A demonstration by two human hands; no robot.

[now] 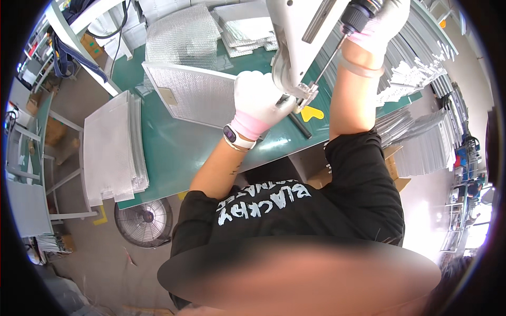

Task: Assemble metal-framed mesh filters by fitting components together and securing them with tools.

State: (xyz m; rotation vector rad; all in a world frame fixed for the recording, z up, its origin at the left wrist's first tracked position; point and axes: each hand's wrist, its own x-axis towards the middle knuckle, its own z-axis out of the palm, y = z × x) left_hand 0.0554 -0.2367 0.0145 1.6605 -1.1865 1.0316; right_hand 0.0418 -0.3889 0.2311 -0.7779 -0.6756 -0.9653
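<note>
My right hand (387,23), in a white glove with a pink cuff, grips a black power screwdriver (358,16). Its long thin bit (329,60) slants down to a metal fitting (307,95) at the end of a white slotted piece (311,31). My left hand (258,97), gloved the same way, is closed around the lower end of that piece beside the fitting; its fingertips are partly hidden. Under the left hand lies a framed silvery mesh panel (195,95). A yellow flat tool (312,114) and a dark rod (300,126) lie close by.
The green worktable (174,158) bears stacked silvery sheets (113,147) at left and textured sheets (182,37) at the back. Bundled long strips (411,58) are piled at right. A floor fan (143,221) stands below the table's left front corner; a cardboard box (392,160) is at right.
</note>
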